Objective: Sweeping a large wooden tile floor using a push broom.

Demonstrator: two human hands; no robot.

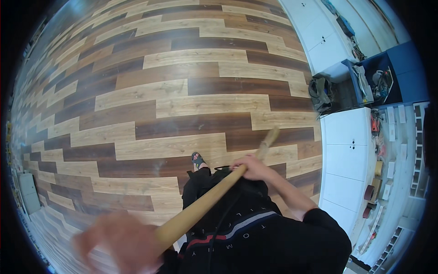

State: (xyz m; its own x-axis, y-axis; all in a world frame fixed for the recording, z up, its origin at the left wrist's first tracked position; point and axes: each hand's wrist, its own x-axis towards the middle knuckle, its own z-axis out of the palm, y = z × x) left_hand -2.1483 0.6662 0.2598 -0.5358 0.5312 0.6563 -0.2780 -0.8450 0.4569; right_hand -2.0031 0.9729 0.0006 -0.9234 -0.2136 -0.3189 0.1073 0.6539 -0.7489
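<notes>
Pole (200, 205): Hand Positions

The pole runs diagonally across my front, left of the nearer white cabinet (344, 160); its far end points toward that cabinet's side. My right hand (253, 167) is wrapped around the shaft, below the far end. My left hand (121, 239), farther from the cabinet, overlaps the near end; blur prevents me from telling whether its fingers are closed. One sandalled foot (197, 160) shows left of the cabinet. A blue cabinet (410, 68) stands just beyond it.
</notes>
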